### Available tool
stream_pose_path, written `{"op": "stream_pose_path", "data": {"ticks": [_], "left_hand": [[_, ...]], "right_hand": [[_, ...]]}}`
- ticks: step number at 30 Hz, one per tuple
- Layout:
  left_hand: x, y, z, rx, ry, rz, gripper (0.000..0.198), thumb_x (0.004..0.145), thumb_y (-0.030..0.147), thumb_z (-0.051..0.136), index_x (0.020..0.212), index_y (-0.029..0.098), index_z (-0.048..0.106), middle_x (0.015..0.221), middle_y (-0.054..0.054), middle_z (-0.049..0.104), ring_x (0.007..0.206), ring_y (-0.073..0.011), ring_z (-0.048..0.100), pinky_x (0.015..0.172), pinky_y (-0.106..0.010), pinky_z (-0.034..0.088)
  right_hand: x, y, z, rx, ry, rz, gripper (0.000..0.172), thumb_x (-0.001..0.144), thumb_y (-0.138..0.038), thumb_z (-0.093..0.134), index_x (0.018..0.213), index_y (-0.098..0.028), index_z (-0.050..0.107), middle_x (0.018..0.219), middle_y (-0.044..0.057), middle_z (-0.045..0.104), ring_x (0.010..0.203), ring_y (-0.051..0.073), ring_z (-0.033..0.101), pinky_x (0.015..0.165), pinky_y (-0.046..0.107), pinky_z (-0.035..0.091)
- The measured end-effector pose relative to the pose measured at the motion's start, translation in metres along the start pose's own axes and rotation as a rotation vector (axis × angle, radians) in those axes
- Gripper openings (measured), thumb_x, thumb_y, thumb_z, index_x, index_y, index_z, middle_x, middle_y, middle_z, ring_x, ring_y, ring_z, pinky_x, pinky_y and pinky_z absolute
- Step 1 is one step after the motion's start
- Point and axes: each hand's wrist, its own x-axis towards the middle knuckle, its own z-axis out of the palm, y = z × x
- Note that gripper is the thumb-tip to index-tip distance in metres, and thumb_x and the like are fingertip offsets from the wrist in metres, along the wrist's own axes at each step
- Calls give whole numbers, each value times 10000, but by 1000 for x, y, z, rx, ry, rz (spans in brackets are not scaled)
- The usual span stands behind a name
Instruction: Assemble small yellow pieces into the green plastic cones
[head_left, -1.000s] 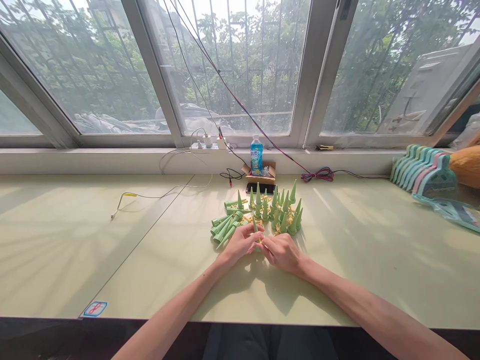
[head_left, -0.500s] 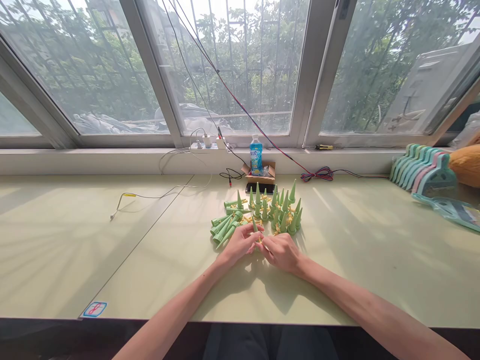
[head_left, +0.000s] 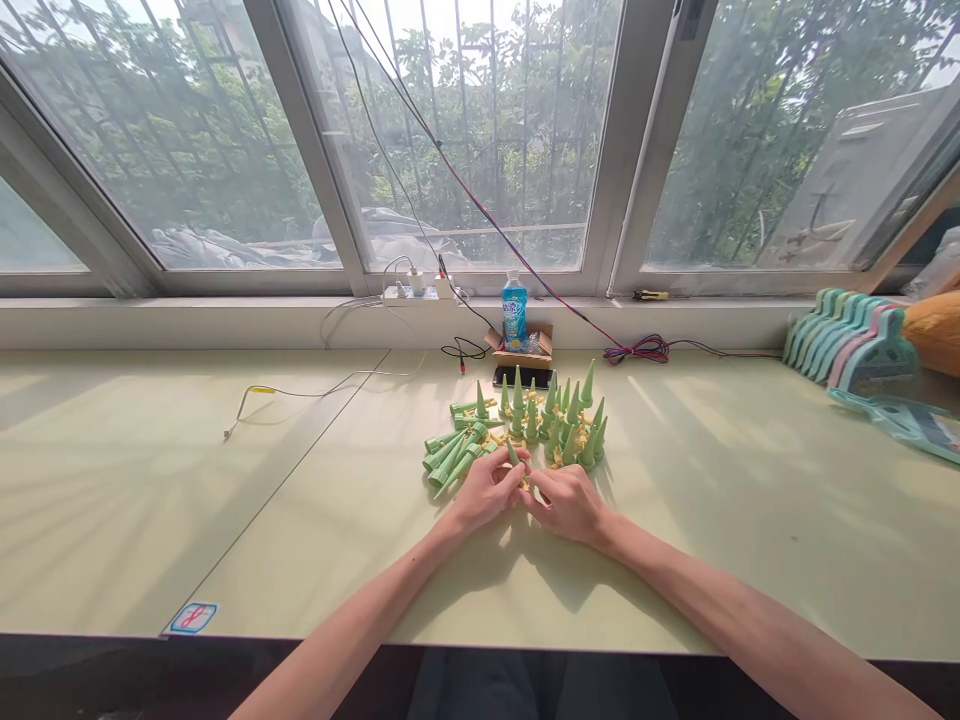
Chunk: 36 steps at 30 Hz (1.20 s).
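Observation:
My left hand (head_left: 484, 490) is closed around a green plant watering spike (head_left: 512, 452), whose pointed tip leans up and away from me. At its near end, a small yellow valve piece (head_left: 525, 483) shows between my hands. My right hand (head_left: 568, 503) pinches at that end with fingers curled; how much of the piece it grips is partly hidden. Just beyond, several green spikes (head_left: 570, 440) stand upright at the right. Other spikes (head_left: 448, 460) lie on their sides at the left, with yellow pieces among them.
The pale table (head_left: 300, 560) meets a window sill. Behind the spikes are a phone (head_left: 504, 378), a small carton (head_left: 546, 345) and a blue bottle (head_left: 514, 315). Cables (head_left: 637, 348) lie coiled behind; a white cable (head_left: 259, 390) crosses the left. Pastel plastic pieces (head_left: 862, 340) stand far right.
Both hands stay together at the spike, with only slight finger movement around its near end. The whole view has shifted a little.

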Motion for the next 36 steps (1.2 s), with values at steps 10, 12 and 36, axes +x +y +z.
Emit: {"op": "stream_pose_path", "data": {"ticks": [10, 12, 36], "left_hand": [[0, 2, 0, 73, 13, 81, 356, 939, 486, 483, 792, 166, 532, 591, 12, 544, 545, -117, 544, 496, -212, 383], [0, 3, 0, 93, 9, 115, 380, 949, 486, 463, 752, 165, 519, 601, 14, 529, 548, -107, 522, 510, -212, 382], [-6, 14, -3, 338, -11, 236, 283, 961, 381, 404, 1041, 213, 617, 1028, -61, 563, 749, -149, 520, 672, -279, 462]], "right_hand": [[-1, 0, -2, 154, 26, 82, 143, 926, -276, 539, 947, -155, 612, 538, -62, 537, 424, 63, 444, 492, 190, 355], [-1, 0, -2, 175, 62, 107, 164, 927, -253, 539, 1047, -155, 594, 557, -68, 551, 424, 60, 462, 494, 182, 373], [0, 7, 1, 145, 163, 210, 78, 978, -220, 478, 940, -175, 529, 531, -74, 531, 396, 65, 435, 435, 193, 323]]}}
